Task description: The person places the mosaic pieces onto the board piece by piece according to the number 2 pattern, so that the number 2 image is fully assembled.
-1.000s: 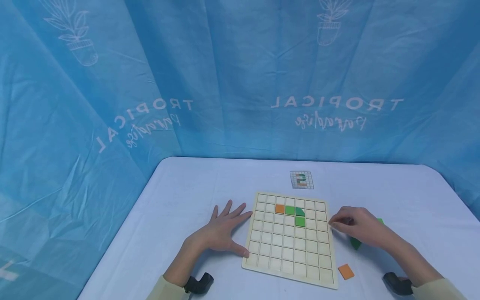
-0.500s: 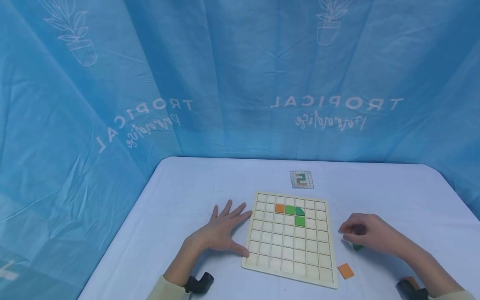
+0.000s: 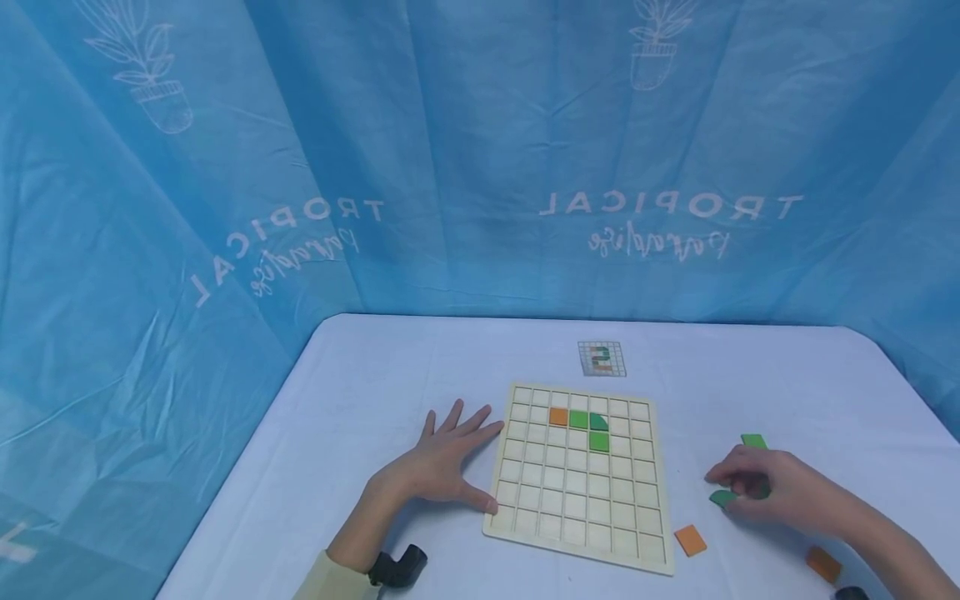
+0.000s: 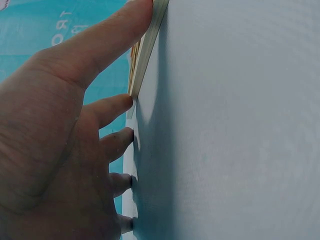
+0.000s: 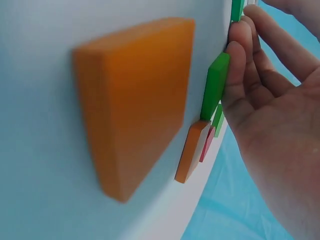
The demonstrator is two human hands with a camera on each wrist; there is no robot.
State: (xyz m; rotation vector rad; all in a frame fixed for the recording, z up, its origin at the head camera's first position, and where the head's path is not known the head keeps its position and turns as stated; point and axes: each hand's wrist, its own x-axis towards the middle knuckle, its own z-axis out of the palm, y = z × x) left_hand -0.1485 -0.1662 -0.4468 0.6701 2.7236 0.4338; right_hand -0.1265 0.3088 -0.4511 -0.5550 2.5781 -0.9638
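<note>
My left hand (image 3: 450, 467) lies spread at the left side of the pale gridded board (image 3: 555, 504); in the left wrist view its thumb (image 4: 107, 42) touches the board's edge. On the board sit an orange tile (image 3: 558, 416), two light green square tiles (image 3: 578, 419) and a dark green quarter-round tile (image 3: 598, 422). To the right of the board my right hand (image 3: 787, 492) pinches a dark green curved tile (image 3: 722, 497) by the table surface. Its other fingers are curled, close to another green tile (image 5: 216, 85) in the right wrist view.
A small pattern card (image 3: 602, 359) lies behind the board. Loose orange tiles lie on the near right, one by the board's corner (image 3: 690, 540), and a light green tile (image 3: 753, 440) behind the right hand. A pinkish-red piece (image 5: 207, 144) shows in the right wrist view. Blue curtain (image 3: 480, 167) surrounds the white table.
My right hand has moved from the board's right edge, rightward and nearer, onto the dark green curved tile. An orange tile under the forearm has come into view. The left hand stays put.
</note>
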